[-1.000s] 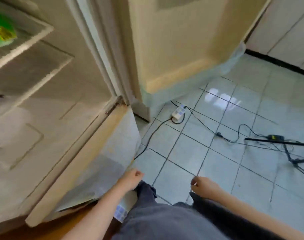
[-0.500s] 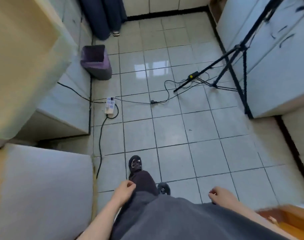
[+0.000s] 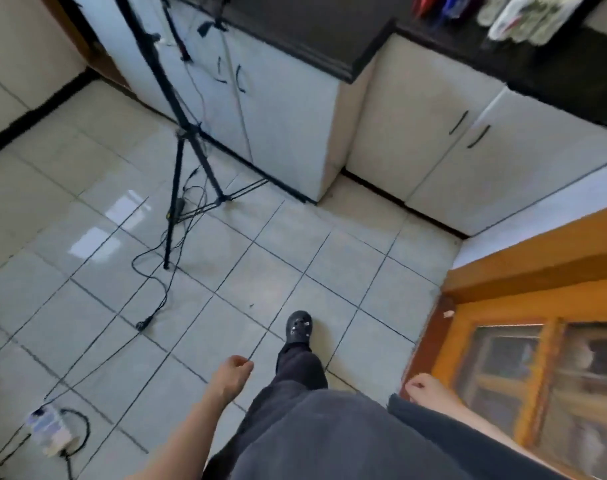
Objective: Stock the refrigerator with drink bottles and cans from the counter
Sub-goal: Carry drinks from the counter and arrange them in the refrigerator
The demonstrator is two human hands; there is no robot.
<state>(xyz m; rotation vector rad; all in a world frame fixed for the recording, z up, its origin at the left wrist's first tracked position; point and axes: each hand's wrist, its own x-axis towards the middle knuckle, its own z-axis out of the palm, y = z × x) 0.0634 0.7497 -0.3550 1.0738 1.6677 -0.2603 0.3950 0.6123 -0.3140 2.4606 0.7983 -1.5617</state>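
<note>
Facing the counter (image 3: 312,32) at one o'clock, the person hangs left hand (image 3: 233,370) and right hand (image 3: 425,388) loosely curled, empty; presumably free for a pick-up there.

pale tiled floor (image 3: 267,258) | white cabinets (image 3: 416,161) | black tripod (image 3: 177,140) | wooden cupboard (image 3: 537,341)

The left grip (image 3: 234,370) hung at 6 o'clock, fingers loosely curled, holding nothing. The right grip (image 3: 425,388) hung likewise at 5, beside a wooden cabinet (image 3: 523,271). A black shoe (image 3: 298,329) stood on the tiled floor (image 3: 347,244). A tripod (image 3: 188,131) stood at 10, the dark bench (image 3: 312,32) at 12 with blurred red and blue items (image 3: 447,3) at 1, and a power strip (image 3: 49,429) at 8.
</note>
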